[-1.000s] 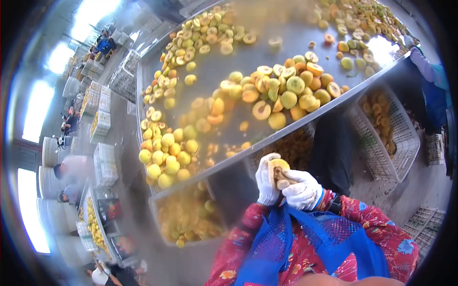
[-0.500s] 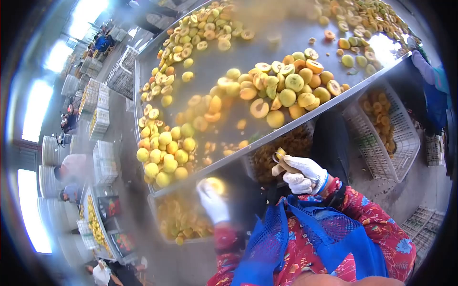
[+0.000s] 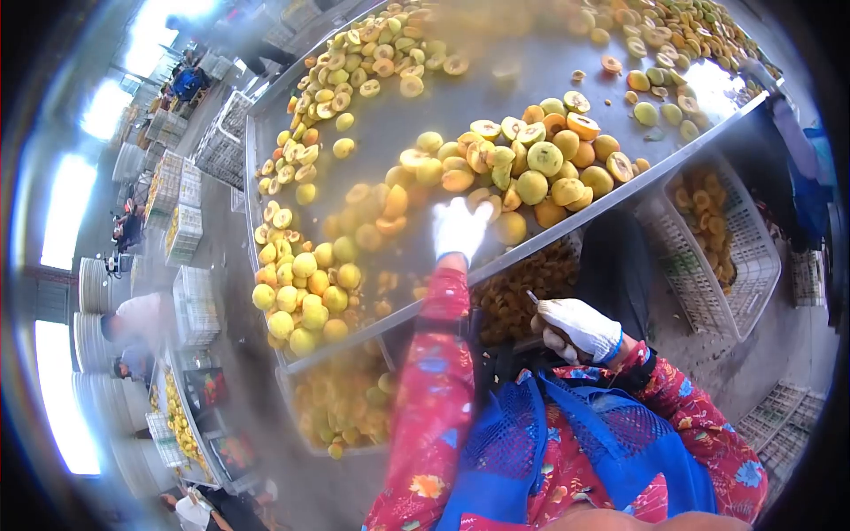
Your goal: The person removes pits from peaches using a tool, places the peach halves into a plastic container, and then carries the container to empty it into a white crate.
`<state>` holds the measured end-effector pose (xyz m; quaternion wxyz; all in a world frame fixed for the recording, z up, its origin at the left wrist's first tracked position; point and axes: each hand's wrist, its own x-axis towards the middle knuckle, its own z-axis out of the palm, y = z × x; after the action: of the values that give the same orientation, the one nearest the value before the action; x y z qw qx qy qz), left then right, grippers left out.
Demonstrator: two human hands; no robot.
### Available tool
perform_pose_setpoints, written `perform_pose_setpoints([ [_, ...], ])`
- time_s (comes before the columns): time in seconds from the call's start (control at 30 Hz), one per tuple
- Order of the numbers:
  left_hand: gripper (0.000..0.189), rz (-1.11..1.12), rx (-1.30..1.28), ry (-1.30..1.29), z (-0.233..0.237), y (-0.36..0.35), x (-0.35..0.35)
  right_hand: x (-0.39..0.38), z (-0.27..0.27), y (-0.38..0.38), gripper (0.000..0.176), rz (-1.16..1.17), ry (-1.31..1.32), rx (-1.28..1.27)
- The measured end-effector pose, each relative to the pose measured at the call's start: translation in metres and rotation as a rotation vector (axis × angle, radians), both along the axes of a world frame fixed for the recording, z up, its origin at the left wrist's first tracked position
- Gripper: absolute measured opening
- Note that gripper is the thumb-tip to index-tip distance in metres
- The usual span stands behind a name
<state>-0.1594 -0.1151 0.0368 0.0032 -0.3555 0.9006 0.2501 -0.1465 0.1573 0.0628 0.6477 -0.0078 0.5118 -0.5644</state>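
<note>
My left hand (image 3: pixel 459 232), in a white glove, reaches over the metal table at the near edge of a heap of yellow peaches (image 3: pixel 531 184), some whole and some halved. Its fingers look spread beside a cut peach half, slightly blurred, and no fruit shows in its grasp. Close to my body, my right hand (image 3: pixel 580 329), also gloved, is closed around a small tool with a thin metal tip (image 3: pixel 532 297). Most of that tool is hidden by the fingers. Below the hand, a crate of peach pieces (image 3: pixel 522 288) sits under the table edge.
The metal table (image 3: pixel 390 111) has a raised rim and more peaches at its left and far sides. Crates of fruit stand below left (image 3: pixel 345 407) and right (image 3: pixel 748 301). A co-worker's arm (image 3: pixel 792 133) is at the right. Stacked white crates (image 3: pixel 195 305) line the left.
My left hand has moved from above the lower-left crate, where it held a peach piece, up to the heap on the table. My right hand has shifted slightly, keeping the tool.
</note>
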Motion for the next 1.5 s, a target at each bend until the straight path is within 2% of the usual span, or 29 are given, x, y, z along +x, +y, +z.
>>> perform_pose_setpoints([
  [0.1,0.065,-0.011,0.177,0.154,-0.008,0.008,0.002,-0.002,0.010,0.006,0.034,-0.079,0.084,-0.017],
  [0.13,0.065,0.023,0.267,0.200,0.002,0.015,0.007,-0.005,0.006,0.004,0.040,-0.055,0.151,-0.047],
  [0.23,0.063,0.161,0.493,0.428,0.029,0.036,0.030,-0.009,0.011,-0.006,0.034,0.003,0.582,-0.060],
  [0.3,0.055,0.198,0.703,0.697,0.006,0.037,0.050,-0.010,0.010,-0.012,0.029,0.023,0.902,-0.094],
  [0.4,0.054,0.227,1.314,0.730,0.025,0.051,0.085,-0.008,0.014,-0.023,0.024,0.010,1.241,-0.086],
  [0.43,0.046,0.249,1.348,0.732,0.023,0.058,0.093,-0.006,0.020,-0.026,0.024,0.033,1.306,-0.066],
  [0.53,0.039,0.267,1.485,0.847,0.017,0.076,0.109,0.003,0.029,-0.032,0.031,0.140,1.311,-0.023],
  [0.57,0.037,0.186,1.312,0.879,0.009,0.081,0.110,0.007,0.024,-0.033,0.033,0.142,1.307,-0.039],
  [0.67,0.038,0.203,1.465,0.959,0.004,0.093,0.115,0.016,0.030,-0.034,0.034,0.227,1.300,0.011],
  [0.77,0.039,0.214,1.381,0.887,0.010,0.094,0.125,0.023,0.030,-0.032,0.034,0.219,1.296,0.020],
  [0.9,0.039,0.136,1.108,0.824,0.014,0.094,0.135,0.032,0.026,-0.031,0.031,0.273,1.303,0.046],
  [0.97,0.039,0.043,0.876,0.791,0.024,0.097,0.136,0.033,0.013,-0.029,0.034,0.245,1.481,-0.192],
  [1.0,0.039,0.065,0.813,0.774,0.023,0.098,0.138,0.034,0.009,-0.029,0.035,0.228,1.563,-0.316],
  [1.07,0.039,0.103,0.685,0.740,0.018,0.103,0.138,0.030,0.048,-0.033,0.039,0.223,0.762,-0.062],
  [1.1,0.037,0.132,0.540,0.772,0.016,0.108,0.135,0.029,0.062,-0.034,0.040,0.214,0.361,0.059],
  [1.2,0.034,0.110,0.152,0.722,0.027,0.125,0.139,0.025,0.045,-0.024,0.045,0.172,0.001,-0.047],
  [1.23,0.032,0.116,0.177,0.733,0.033,0.126,0.139,0.025,0.041,-0.023,0.043,0.165,-0.053,-0.068],
  [1.33,0.032,0.162,0.539,0.499,0.047,0.125,0.140,0.030,0.051,-0.027,0.047,0.224,0.108,0.130],
  [1.37,0.032,0.154,0.511,0.436,0.042,0.124,0.139,0.034,0.046,-0.023,0.048,0.177,0.086,0.100],
  [1.47,0.031,0.120,0.551,0.498,0.022,0.122,0.143,0.031,0.011,-0.011,0.041,0.108,-0.205,-0.046],
  [1.5,0.031,0.096,0.475,0.536,0.017,0.125,0.145,0.029,0.012,-0.011,0.043,0.106,-0.337,-0.055],
])
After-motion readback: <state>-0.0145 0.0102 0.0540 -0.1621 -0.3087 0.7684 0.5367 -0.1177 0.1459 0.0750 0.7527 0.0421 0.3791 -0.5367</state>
